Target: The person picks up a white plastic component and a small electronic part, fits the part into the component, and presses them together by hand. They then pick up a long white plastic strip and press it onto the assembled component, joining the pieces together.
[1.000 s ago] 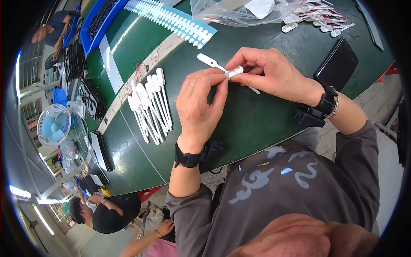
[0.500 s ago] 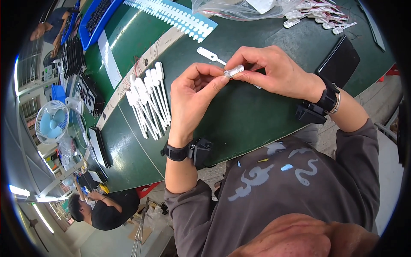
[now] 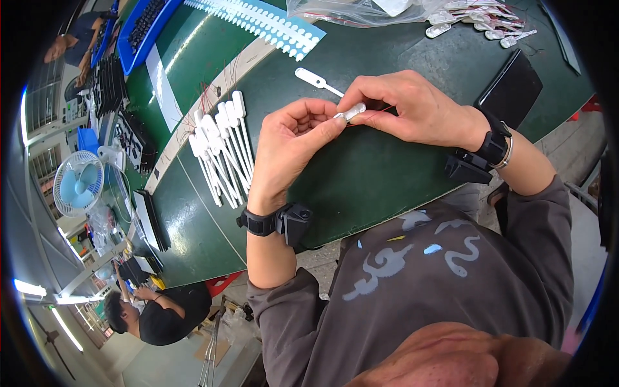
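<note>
hands: left hand slid in closer since a sec ago | grip: both it and right hand pinch the small white piece above the green table | red wire, maybe, too blurry | so fitting's still going

You pinch a small white piece that looks like smooth plastic, perhaps slightly translucent. The white sticks beside it look like glossy plastic too. The green surface is matt, with a soft sheen.
</note>
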Demonstrator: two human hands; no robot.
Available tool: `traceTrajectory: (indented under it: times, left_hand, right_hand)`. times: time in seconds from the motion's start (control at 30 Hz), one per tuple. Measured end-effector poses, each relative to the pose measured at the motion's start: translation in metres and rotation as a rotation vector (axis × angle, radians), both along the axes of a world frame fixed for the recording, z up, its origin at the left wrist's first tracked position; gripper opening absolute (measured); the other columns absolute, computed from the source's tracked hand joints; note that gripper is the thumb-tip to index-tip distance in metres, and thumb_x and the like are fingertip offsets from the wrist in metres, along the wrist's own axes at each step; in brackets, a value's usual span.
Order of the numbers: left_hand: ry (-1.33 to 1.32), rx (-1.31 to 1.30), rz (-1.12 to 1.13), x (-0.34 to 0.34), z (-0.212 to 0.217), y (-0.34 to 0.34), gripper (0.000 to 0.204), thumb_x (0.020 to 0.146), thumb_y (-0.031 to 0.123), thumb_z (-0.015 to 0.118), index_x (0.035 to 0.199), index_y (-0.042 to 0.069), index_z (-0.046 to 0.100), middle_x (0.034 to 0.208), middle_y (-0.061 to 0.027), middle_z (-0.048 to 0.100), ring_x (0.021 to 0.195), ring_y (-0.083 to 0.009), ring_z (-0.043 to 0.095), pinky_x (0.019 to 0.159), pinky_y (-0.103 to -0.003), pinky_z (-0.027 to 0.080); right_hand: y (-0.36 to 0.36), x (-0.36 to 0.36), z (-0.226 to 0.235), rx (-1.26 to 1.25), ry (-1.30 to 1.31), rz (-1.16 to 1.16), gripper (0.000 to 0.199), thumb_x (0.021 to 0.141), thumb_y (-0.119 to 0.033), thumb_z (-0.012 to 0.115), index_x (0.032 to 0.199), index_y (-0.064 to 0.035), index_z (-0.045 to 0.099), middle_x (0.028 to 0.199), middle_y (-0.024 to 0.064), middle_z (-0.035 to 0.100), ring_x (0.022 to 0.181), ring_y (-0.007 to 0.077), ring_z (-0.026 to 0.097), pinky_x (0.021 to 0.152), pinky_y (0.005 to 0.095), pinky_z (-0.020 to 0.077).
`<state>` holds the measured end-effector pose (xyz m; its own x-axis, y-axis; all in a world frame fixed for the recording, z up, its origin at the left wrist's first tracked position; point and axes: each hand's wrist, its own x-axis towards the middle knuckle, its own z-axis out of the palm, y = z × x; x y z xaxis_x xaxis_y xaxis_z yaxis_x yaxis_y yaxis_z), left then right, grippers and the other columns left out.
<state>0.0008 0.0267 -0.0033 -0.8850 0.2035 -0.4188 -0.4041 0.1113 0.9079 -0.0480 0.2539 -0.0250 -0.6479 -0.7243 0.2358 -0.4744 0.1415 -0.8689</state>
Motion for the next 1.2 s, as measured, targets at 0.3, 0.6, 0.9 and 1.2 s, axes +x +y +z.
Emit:
traceTrajectory:
  times: [0.3,0.6,0.9,1.2]
  left_hand:
    - [-0.004,0.071,0.014,-0.0024,-0.0028,-0.0018,0.021,0.091,0.01,0.073,0.108,-0.002,0.07,0.091,-0.002,0.07,0.08,-0.0061,0.063,0.073,-0.02,0.05]
    - [-0.049,0.134,0.023,-0.0038,-0.004,-0.0063,0.026,0.096,0.016,0.068,0.115,-0.002,0.07,0.095,-0.005,0.073,0.08,-0.0084,0.064,0.074,-0.022,0.052]
    - [-0.012,0.092,-0.033,-0.002,-0.0034,-0.0032,0.028,0.097,0.015,0.067,0.119,-0.002,0.069,0.097,-0.0061,0.073,0.08,-0.0086,0.064,0.073,-0.023,0.052]
    - [0.021,0.08,-0.011,-0.0004,-0.006,0.0002,0.027,0.096,0.015,0.068,0.117,-0.002,0.069,0.096,-0.0059,0.074,0.078,-0.0074,0.064,0.07,-0.022,0.051]
  right_hand:
    - [-0.0017,-0.0008,0.0001,-0.058,-0.13,-0.016,0.017,0.092,-0.003,0.067,0.108,-0.001,0.064,0.088,0.0081,0.07,0.079,0.017,0.068,0.07,0.0287,0.052]
    - [-0.001,-0.0041,0.0031,-0.041,-0.151,-0.015,0.016,0.094,-0.007,0.067,0.109,-0.0013,0.064,0.087,0.0063,0.069,0.079,0.012,0.066,0.069,0.0259,0.0516]
    - [0.0,-0.0054,0.0043,-0.048,-0.182,-0.008,0.016,0.095,-0.009,0.066,0.109,-0.0019,0.064,0.087,0.0053,0.069,0.08,0.0109,0.066,0.069,0.0248,0.0516]
    - [0.0007,-0.006,0.0053,0.02,-0.199,-0.026,0.017,0.094,-0.008,0.066,0.111,-0.0021,0.064,0.089,0.0058,0.069,0.081,0.0116,0.067,0.07,0.0256,0.0521]
